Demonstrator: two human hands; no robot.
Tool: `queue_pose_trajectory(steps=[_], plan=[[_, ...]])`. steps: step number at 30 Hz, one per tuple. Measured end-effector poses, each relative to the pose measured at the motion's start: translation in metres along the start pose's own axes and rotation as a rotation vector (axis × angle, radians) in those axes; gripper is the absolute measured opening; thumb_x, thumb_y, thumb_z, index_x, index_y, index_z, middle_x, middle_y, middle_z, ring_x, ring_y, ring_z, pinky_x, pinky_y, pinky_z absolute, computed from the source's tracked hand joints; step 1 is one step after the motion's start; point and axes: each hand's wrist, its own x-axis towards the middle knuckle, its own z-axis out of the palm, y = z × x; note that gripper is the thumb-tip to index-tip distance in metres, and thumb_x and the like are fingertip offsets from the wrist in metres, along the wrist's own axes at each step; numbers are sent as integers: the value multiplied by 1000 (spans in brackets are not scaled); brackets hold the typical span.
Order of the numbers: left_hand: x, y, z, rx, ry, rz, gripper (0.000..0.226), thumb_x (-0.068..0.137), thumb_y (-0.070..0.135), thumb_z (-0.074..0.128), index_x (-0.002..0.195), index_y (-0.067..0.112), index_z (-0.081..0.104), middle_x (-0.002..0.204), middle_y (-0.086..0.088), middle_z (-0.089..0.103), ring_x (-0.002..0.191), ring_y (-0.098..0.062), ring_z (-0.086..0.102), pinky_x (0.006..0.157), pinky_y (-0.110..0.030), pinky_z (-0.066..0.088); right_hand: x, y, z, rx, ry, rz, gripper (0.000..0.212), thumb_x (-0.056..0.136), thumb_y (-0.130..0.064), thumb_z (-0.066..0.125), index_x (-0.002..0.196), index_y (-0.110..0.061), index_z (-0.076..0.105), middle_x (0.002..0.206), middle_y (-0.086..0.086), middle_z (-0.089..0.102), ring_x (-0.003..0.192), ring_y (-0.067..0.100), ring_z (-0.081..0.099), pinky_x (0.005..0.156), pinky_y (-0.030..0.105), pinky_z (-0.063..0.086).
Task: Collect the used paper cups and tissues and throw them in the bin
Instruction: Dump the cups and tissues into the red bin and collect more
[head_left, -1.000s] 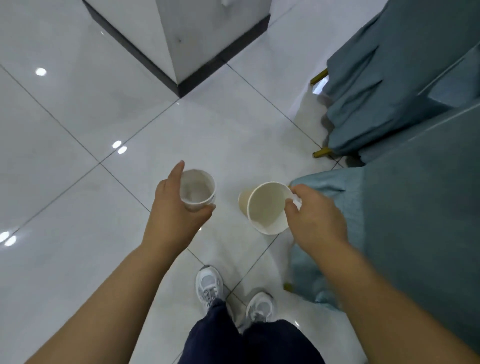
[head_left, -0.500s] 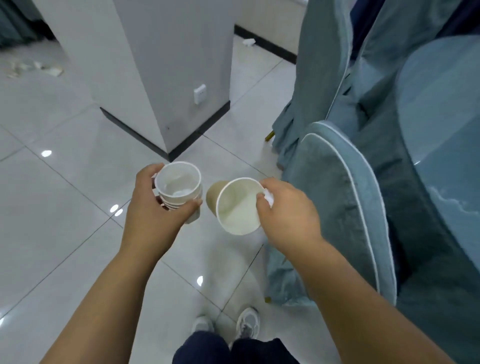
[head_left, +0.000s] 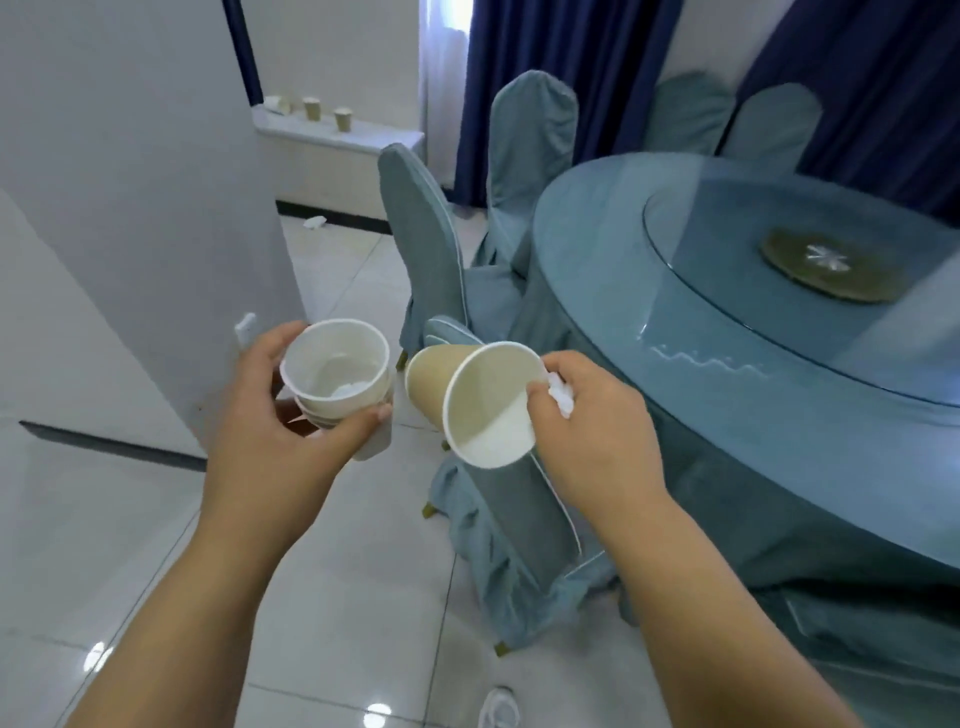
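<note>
My left hand (head_left: 280, 441) grips a stack of white paper cups (head_left: 337, 374), held upright with a crumpled tissue inside the top one. My right hand (head_left: 592, 436) holds a tan paper cup (head_left: 467, 400) by its rim, tipped so the mouth faces me, with a white tissue (head_left: 562, 396) pinched against the rim. The two hands are side by side at chest height. Three more paper cups (head_left: 314, 110) stand on a white ledge far back. A scrap of tissue (head_left: 314, 222) lies on the floor by the wall.
A white pillar (head_left: 135, 208) rises at left. A round table (head_left: 769, 332) with a blue cloth and glass turntable fills the right, ringed by covered chairs (head_left: 431, 244). One chair stands just below my right hand. Glossy white tiles (head_left: 337, 597) lie underfoot. No bin is in view.
My view has lifted from the floor toward the table and the far ledge. Both hands keep their cups and have stayed side by side.
</note>
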Motion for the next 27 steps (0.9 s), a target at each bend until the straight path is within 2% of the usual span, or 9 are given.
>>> queue_pose_trajectory(steps=[3,6,10,15,17,21,24,27], plan=[[-14,28,23,-37,-74,50,70,66,25,84,118,47,44,108,27,54,95,-4,60,69,-16,44,-18,17,-43,24,102,74,12,94,-28,49,98,-27,60,88,-10,61,84,15,54,69,32,45],[-30,55,54,-76,-186,108,71,65,25,84,118,49,44,116,20,55,100,-9,60,79,-27,51,-37,39,-87,33,211,136,13,94,-29,49,99,-28,60,88,-12,59,87,16,55,74,35,47],[-60,92,109,-135,-294,164,72,63,23,85,116,52,45,111,25,56,98,-5,61,82,-29,52,-67,81,-148,55,337,219,8,93,-29,50,94,-35,57,83,-17,57,85,14,56,72,33,47],[-119,133,202,-215,-422,165,69,63,23,86,115,48,48,104,26,59,90,4,62,78,-33,54,-115,155,-233,48,471,332,9,92,-29,50,88,-33,56,81,-12,60,80,16,58,68,35,49],[-150,145,245,-251,-475,151,68,63,20,85,114,45,49,105,22,60,87,8,61,76,-26,51,-139,190,-270,29,513,372,7,93,-29,50,89,-32,56,82,-12,60,80,17,58,69,34,50],[-221,166,334,-299,-580,129,69,64,16,85,119,39,50,110,17,60,85,5,62,72,-23,48,-187,263,-347,-46,599,452,7,93,-28,50,92,-31,56,83,-10,59,82,17,54,68,32,43],[-270,185,395,-314,-682,132,71,63,17,86,121,38,51,108,21,60,79,8,62,71,-24,47,-221,310,-399,-83,670,519,6,93,-30,50,93,-32,56,87,-8,60,84,16,55,71,34,49],[-309,206,447,-330,-768,137,71,63,18,86,121,39,51,109,22,60,83,5,63,72,-24,48,-249,352,-442,-81,717,578,5,94,-31,50,94,-34,55,81,-14,55,81,13,54,68,31,49]])
